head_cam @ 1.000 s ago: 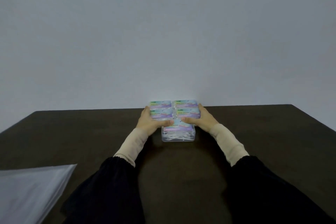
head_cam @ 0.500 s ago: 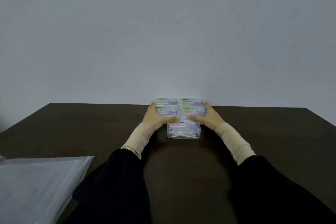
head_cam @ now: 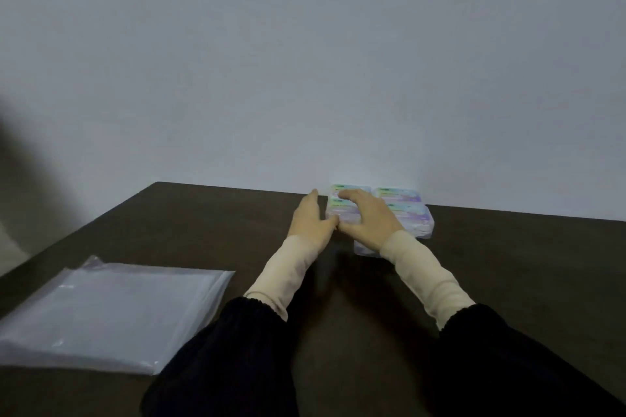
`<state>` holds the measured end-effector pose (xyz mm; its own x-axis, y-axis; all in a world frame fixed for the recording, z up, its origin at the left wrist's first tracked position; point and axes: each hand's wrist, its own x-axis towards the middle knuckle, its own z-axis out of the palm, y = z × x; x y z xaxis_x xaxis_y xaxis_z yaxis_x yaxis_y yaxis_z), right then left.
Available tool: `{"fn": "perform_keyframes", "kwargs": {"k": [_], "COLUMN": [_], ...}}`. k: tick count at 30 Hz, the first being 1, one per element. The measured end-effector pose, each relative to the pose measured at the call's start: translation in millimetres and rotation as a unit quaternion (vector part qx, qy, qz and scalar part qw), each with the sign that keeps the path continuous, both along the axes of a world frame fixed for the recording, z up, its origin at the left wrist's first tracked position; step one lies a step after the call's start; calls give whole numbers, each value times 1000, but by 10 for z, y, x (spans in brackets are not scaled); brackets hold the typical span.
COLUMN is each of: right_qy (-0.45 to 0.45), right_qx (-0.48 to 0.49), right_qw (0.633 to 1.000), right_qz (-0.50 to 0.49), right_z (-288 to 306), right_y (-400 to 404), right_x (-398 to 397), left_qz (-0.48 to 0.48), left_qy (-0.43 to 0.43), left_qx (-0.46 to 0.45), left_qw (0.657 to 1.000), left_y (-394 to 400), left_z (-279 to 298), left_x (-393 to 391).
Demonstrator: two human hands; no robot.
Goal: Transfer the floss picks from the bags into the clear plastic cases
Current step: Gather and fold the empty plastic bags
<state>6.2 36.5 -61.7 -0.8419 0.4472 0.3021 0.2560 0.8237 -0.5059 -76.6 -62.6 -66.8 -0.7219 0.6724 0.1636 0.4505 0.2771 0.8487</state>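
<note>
Reaching out over the dark table, I have both of my hands at the cluster of clear plastic cases that sits at the far edge by the wall. Counting them is not simple from here: I can make out four coloured lids packed two by two, two on the far row and two nearer, and a pale corner of a fifth case shows just below my right wrist, so five is what I can count, with parts hidden under my fingers. My right hand lies across the top of the left pair, palm down, fingers spread and slightly bent over the lids, thumb pointing toward my other hand; whether it truly grips a case or only rests on it I cannot tell. My left hand stands on its edge against the left side of the cluster, fingers straight and together, thumb tip touching my right thumb; it holds nothing, only presses the side. White contents show faintly through the case to the right of my right hand, too blurred to count. Well to the left of my left hand and nearer to me lies one flat stack of clear plastic bags; I cannot count the bags.
</note>
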Motion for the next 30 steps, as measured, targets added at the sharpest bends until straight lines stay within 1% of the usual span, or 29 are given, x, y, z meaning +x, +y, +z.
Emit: {"fn": "perform_keyframes", "kwargs": {"k": [3, 6, 8, 11, 13, 15, 18, 20, 22, 24, 27, 30], "right_qy": [-8, -31, -51, -77, -115, -181, -259, -272, -293, -309, -291, -239], "right_qx": [-10, -60, -91, -104, -89, -45, 28, 37, 8, -24, -68, -166], "right_qw": [999, 992, 986, 979, 974, 965, 948, 945, 940, 936, 940, 942], "right_qz": [52, 105, 128, 158, 176, 182, 183, 177, 173, 168, 166, 169], "right_z": [-11, -16, -33, -24, -5, 27, 67, 85, 93, 113, 115, 132], "right_y": [-364, -787, -1035, -1472, -1790, -2022, -2324, -2434, -2501, -2530, -2486, -2386], "right_x": [-210, -429, -561, -811, -997, -1150, -1326, -1393, -1440, -1436, -1412, -1352], "left_qz": [6, 24, 47, 101, 160, 210, 241, 237, 240, 242, 236, 226], "left_qy": [40, 66, 85, 93, 119, 133, 70, 33, 22, -7, -32, -1], "left_qx": [-19, -46, -77, -147, -208, -294, -416, -455, -456, -420, -331, -208], "left_qw": [999, 996, 992, 980, 958, 923, 874, 858, 857, 875, 913, 952], "left_y": [-328, -770, -1065, -1676, -2152, -2533, -2988, -3135, -3211, -3238, -3188, -3058], "left_z": [128, 272, 314, 343, 375, 401, 359, 276, 215, 192, 168, 211], "left_x": [-110, -302, -457, -738, -910, -1047, -1122, -1109, -1087, -1083, -1125, -1105]}}
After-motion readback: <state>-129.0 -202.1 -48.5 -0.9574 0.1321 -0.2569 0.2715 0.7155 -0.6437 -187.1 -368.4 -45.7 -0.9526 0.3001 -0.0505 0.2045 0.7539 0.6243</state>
